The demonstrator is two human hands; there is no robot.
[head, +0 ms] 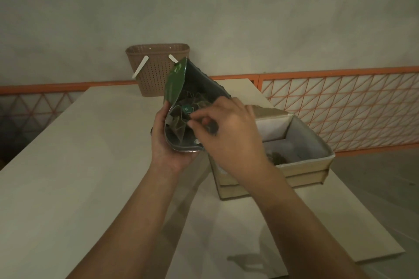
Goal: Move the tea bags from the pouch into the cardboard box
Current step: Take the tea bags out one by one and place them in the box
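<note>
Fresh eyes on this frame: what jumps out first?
Centre frame, the green pouch is held open above the table by the left hand, while the right hand reaches its fingertips into the mouth among the tea bags. Just right of the hands sits the open cardboard box with something dark already inside. A brown perforated basket stands at the table's far end.

Both forearms are bare, sleeveless, with no watch or rings.

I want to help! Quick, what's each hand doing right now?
Left hand: closed around the pouch, holding it open.
Right hand: fingers pinching at a tea bag inside the pouch.
</note>
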